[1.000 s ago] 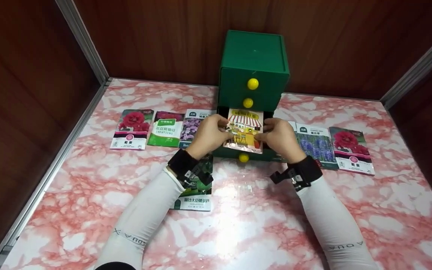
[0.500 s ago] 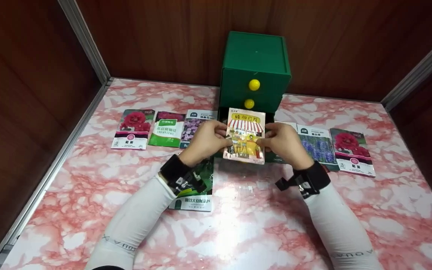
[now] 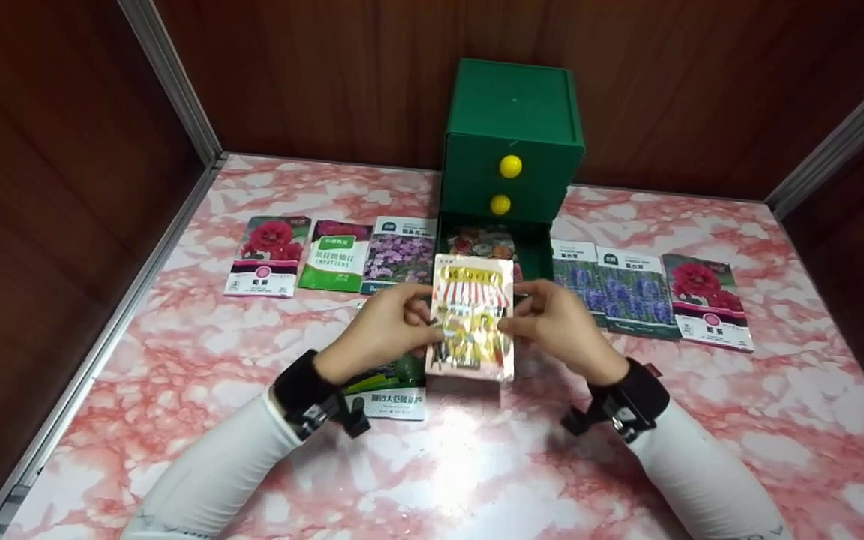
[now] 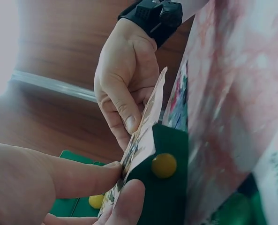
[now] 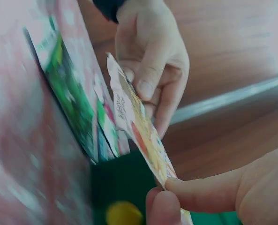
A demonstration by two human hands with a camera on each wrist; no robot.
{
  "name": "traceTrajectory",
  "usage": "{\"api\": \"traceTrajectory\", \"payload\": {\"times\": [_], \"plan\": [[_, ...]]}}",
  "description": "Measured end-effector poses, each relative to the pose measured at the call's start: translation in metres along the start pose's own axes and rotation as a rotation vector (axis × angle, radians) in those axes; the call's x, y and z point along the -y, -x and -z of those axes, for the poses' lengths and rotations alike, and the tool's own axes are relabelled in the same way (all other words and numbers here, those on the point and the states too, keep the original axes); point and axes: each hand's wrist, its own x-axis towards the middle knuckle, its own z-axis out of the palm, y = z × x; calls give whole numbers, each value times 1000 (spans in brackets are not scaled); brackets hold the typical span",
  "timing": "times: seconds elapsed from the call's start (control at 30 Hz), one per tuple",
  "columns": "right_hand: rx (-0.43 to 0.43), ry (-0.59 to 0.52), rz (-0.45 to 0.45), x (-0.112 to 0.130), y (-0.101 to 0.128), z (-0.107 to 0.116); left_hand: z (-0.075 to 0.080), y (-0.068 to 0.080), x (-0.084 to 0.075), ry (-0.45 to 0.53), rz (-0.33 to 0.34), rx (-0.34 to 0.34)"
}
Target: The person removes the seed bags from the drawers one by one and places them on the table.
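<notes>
Hands meet on one seed packet [image 3: 472,317]: I have my left hand [image 3: 379,330] pinching its left edge and my right hand [image 3: 558,326] pinching its right edge, so it sits between the two grips, lifted off the table [image 3: 477,465] just in front of the open bottom drawer [image 3: 533,251] of the green drawer box [image 3: 511,142]. Other packets [image 3: 631,291] lie in a row on both sides of the box

**What the packet and hands conceal**

The held seed packet [image 3: 472,316] covers the open drawer's [image 3: 533,255] front and knob in the head view. The left hand [image 3: 383,330] hides most of a green packet [image 3: 391,386]. Packet lettering is too small to read
</notes>
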Motion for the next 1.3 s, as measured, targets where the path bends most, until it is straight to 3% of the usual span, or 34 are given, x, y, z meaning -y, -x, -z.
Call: {"api": "traceTrajectory", "payload": {"times": [0.17, 0.37, 0.57, 0.83, 1.13, 1.3], "plan": [[45, -30, -17, -5, 15, -11, 2, 18, 6, 26, 14, 42], [57, 76, 26, -10, 21, -27, 7, 26, 6, -7, 82, 95], [113, 117, 62, -18, 20, -42, 16, 26, 5, -141, 101, 115], [154, 116, 8, -27, 18, -53, 17, 25, 11, -238, 104, 132], [147, 99, -55, -27, 15, -46, 5, 22, 15, -307, 124, 139], [149, 62, -57, -29, 15, -39, 2, 20, 16, -278, 124, 171]]}}
